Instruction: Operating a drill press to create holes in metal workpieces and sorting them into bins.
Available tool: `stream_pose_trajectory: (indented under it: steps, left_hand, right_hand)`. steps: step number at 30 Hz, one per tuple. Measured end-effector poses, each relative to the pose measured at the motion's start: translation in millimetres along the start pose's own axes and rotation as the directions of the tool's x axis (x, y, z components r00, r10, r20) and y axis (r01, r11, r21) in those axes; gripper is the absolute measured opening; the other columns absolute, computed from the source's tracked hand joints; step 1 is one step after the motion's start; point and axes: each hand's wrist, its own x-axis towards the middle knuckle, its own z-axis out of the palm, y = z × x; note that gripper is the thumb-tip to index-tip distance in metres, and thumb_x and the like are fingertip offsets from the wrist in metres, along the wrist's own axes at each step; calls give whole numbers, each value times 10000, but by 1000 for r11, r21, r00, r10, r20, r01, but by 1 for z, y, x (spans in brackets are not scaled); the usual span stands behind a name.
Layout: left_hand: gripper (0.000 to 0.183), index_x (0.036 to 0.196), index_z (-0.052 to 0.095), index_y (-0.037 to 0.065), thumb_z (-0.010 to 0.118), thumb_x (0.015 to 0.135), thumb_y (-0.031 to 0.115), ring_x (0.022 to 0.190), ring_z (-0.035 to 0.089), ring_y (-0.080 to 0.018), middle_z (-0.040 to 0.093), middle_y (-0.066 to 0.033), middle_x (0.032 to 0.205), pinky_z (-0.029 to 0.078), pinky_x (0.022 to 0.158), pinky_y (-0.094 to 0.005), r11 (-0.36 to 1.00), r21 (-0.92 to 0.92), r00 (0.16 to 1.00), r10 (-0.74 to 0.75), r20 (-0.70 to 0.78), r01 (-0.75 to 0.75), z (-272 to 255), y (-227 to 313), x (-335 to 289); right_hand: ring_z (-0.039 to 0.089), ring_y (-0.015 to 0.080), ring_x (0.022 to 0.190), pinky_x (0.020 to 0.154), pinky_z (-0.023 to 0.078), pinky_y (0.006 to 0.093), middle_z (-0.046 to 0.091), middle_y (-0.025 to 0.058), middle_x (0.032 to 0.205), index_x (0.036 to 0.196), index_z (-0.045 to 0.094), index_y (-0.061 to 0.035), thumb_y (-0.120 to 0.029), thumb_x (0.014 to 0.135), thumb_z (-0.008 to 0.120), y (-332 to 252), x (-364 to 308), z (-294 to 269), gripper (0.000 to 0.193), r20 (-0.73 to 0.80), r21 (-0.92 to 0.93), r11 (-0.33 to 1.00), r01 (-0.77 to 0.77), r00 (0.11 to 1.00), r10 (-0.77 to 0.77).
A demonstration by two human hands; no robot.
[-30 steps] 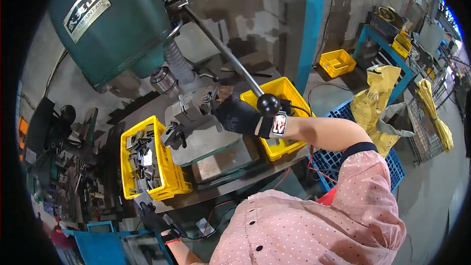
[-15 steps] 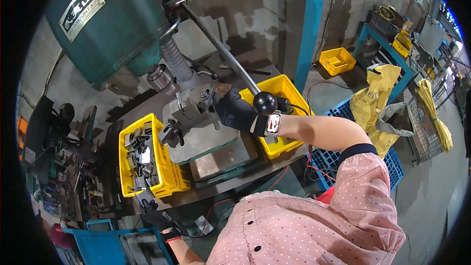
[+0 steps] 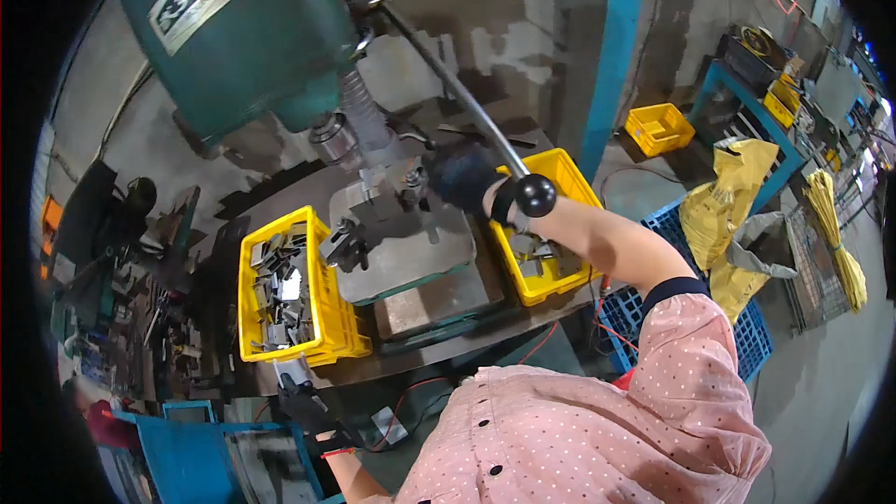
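In a black glove, my left hand point(image 3: 303, 405) is closed on a small grey metal piece point(image 3: 293, 369) at the near edge of the left yellow bin point(image 3: 329, 343). My right hand point(image 3: 464, 177), also gloved in black, is smeared by motion, and its fingers cannot be made out. It is just right of the clamping fixture point(image 3: 378, 198) on the drill press table point(image 3: 411, 266), behind the press's long feed lever point(image 3: 457, 89). The lever's black ball knob point(image 3: 536, 195) overlaps my right forearm. Above the fixture hangs the drill chuck point(image 3: 333, 138).
Many grey metal pieces point(image 3: 283, 294) fill the left bin; others point(image 3: 534, 252) lie in the right yellow bin point(image 3: 527, 291). The green drill press head point(image 3: 252, 47) stands over the bench. Blue crates point(image 3: 747, 341) and yellow sacks point(image 3: 719, 201) are on the floor at right.
My right hand has shifted off the fixture, slightly right and away from the clamp. Metal pieces now show in the right bin. My left hand still holds its piece; the whole view has shifted slightly.
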Motion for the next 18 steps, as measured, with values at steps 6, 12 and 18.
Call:
stream_pose_trajectory:
  steps: [6,12,18]
  left_hand:
    - [185,937,576,99,531,921,277,537,440,-48,484,30,635,379,491,-180,368,-794,838,-455,302,485,8,68,1]
    - [79,875,539,117,557,900,190,556,487,-46,503,31,653,384,490,-169,313,-717,773,-386,503,623,-7,131,-7]
    - [60,897,563,105,529,908,153,526,435,-28,483,52,640,337,461,-170,429,-703,823,-255,508,567,-9,149,-14]
  right_hand:
    - [556,253,866,779,451,361,592,131,998,1083,566,-20,-341,826,541,77,10,105,412,62,869,487,-87,996,68]
    - [509,216,1041,874,414,313,517,146,1211,1286,450,-63,-503,837,528,48,69,69,634,728,675,199,-710,686,-21]
    - [574,167,811,681,471,308,611,79,973,1140,559,-69,-539,834,508,18,91,33,563,665,739,265,-619,734,-139]
